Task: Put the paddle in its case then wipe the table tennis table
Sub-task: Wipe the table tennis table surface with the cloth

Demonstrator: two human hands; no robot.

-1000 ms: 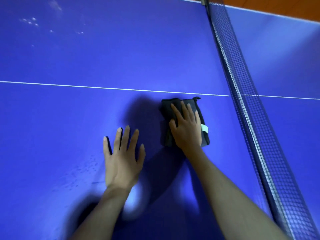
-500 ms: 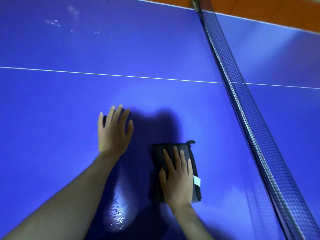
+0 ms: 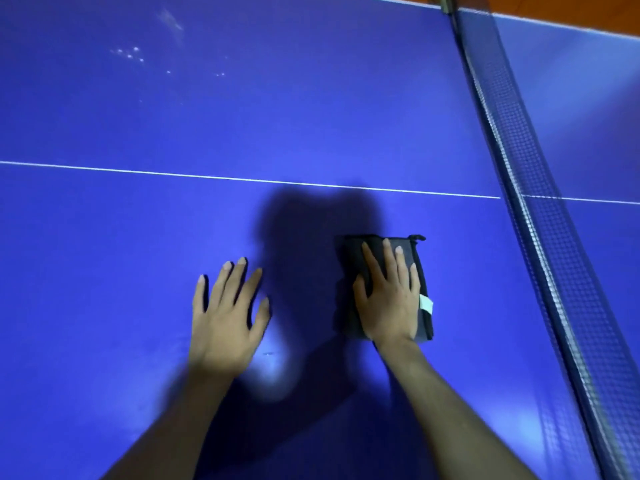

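A folded dark cloth [image 3: 420, 271] is pressed flat on the blue desk [image 3: 138, 237] by the right hand [image 3: 388, 299]; the left hand [image 3: 225, 317], fingers spread, apparently rests on the desk, near the net [image 3: 540, 237].

No readable text, brand, number or sign anywhere on the blue table [image 3: 173, 220] or the net [image 3: 540, 237] at right. Only a small pale tag [image 3: 426, 304] on the dark folded cloth [image 3: 420, 271], right of centre, too blurred to read
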